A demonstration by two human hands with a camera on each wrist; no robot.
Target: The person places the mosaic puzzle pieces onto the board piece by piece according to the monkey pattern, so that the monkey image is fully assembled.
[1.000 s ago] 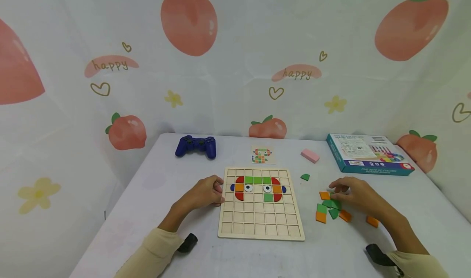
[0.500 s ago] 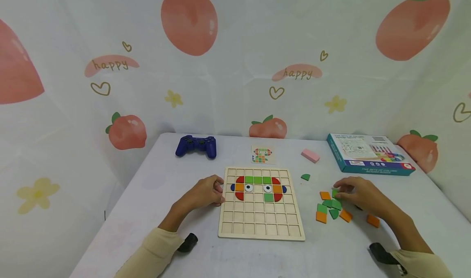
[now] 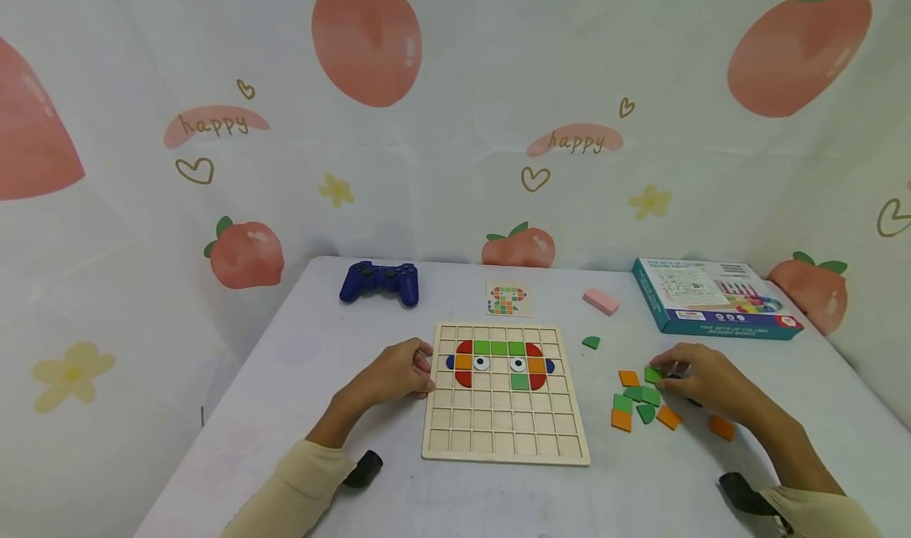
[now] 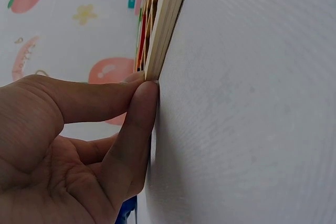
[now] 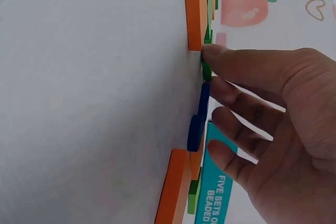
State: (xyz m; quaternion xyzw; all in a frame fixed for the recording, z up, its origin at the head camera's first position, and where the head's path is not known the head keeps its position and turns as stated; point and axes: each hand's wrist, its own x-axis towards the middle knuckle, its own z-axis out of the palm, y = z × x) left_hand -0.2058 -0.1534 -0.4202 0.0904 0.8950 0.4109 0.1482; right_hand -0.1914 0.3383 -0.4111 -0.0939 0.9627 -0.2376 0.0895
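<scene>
At the left edge of the wooden grid board (image 3: 504, 422), my left hand (image 3: 396, 372) pinches the rim between thumb and finger; the left wrist view shows the fingertips (image 4: 143, 98) right on the board's side. Red, green, orange and blue pieces and two eye tiles form a pattern in its upper cells. To the right, my right hand (image 3: 701, 376) holds a green tile (image 3: 652, 374) between thumb and index finger, low over the table. Blue pieces (image 5: 196, 132) lie under its other fingers. Loose orange tiles (image 3: 621, 420) and green quarter-round pieces (image 3: 645, 414) lie nearby.
A small pattern card (image 3: 508, 299) lies behind the board, with a pink block (image 3: 601, 301) to its right. The game box (image 3: 715, 301) sits at the back right, a blue game controller (image 3: 379, 283) at the back left. One green piece (image 3: 591, 342) lies apart.
My right hand has shifted slightly right, and the green tile at its fingertips has moved with it, away from the other pieces. The left hand and the board have stayed put.
</scene>
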